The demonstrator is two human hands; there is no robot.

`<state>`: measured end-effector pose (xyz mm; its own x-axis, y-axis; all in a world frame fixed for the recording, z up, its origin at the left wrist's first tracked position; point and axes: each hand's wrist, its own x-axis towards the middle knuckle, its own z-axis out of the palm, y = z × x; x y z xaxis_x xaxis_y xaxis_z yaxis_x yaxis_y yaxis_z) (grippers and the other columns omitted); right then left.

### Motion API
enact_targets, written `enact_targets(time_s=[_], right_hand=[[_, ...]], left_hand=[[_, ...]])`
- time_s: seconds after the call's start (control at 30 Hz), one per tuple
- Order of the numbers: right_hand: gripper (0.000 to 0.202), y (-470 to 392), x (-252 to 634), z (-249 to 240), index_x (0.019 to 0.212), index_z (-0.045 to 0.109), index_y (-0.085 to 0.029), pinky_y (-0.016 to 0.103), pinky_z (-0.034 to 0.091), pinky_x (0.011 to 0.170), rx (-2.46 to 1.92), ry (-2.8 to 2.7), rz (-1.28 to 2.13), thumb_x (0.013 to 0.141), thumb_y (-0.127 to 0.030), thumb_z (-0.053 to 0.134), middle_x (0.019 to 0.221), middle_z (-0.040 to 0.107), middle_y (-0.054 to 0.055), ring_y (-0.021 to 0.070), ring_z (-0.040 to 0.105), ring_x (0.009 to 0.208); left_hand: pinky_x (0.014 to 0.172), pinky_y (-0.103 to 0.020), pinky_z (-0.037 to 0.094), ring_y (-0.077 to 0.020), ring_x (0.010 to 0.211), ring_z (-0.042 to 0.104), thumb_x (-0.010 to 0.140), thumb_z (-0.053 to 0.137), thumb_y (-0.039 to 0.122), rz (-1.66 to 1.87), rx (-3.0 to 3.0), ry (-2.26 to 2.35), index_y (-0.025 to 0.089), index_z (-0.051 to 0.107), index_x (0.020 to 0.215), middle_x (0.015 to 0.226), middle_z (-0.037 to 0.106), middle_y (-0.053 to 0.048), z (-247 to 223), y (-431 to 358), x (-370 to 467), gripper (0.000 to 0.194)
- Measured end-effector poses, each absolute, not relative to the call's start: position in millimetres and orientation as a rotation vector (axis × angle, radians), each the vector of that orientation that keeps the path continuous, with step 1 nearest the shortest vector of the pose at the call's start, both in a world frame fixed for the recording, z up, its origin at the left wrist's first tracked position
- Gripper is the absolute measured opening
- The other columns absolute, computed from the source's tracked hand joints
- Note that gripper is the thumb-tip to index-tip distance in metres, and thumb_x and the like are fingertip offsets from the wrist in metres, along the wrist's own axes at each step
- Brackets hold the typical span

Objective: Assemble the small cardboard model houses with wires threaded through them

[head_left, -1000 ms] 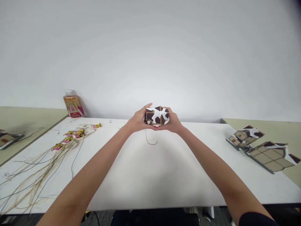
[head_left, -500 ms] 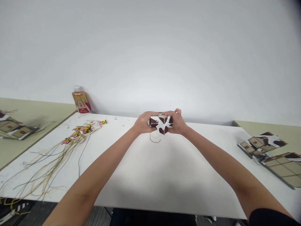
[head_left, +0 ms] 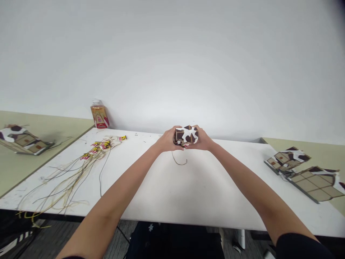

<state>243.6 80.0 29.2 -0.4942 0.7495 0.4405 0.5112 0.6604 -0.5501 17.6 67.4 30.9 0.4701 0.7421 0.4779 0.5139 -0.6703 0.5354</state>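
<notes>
Between both hands I hold a small model house (head_left: 187, 135) above the table, its brown roof with white snow-like patches turned towards me. My left hand (head_left: 168, 140) is closed around its left side, and my right hand (head_left: 202, 139) grips its right side. From below the house a thin dark wire (head_left: 179, 163) hangs down in a curve. Parts of the walls are hidden behind my fingers and the roof.
On the white table (head_left: 172, 194) to the left lie several red, white and yellow pieces (head_left: 104, 145) with long trailing wires (head_left: 68, 187). A drink bottle (head_left: 99, 114) stands against the wall. Further model houses sit at right (head_left: 316, 182) and at far left (head_left: 25, 140).
The house has tilted in my hands, so more of its roof faces me, and its underside shows near my fingers. The whole view has shifted slightly. Both hands keep their hold.
</notes>
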Motion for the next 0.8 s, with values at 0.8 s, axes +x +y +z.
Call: enact_targets(time_s=[0.8], right_hand=[[0.104,57,252,50,0.125,0.028,-0.028,0.043,0.055,0.081,-0.918,-1.946,0.829,0.042,-0.04,0.09,0.109,0.063,0.006,0.0267,0.066,0.097]], left_hand=[[0.094,-0.052,0.044,-0.0391,0.113,0.055,0.035,0.089,0.049,1.13,2.238,0.853,0.018,-0.005,0.146,0.121,0.052,-0.02,46,55,50,0.149]])
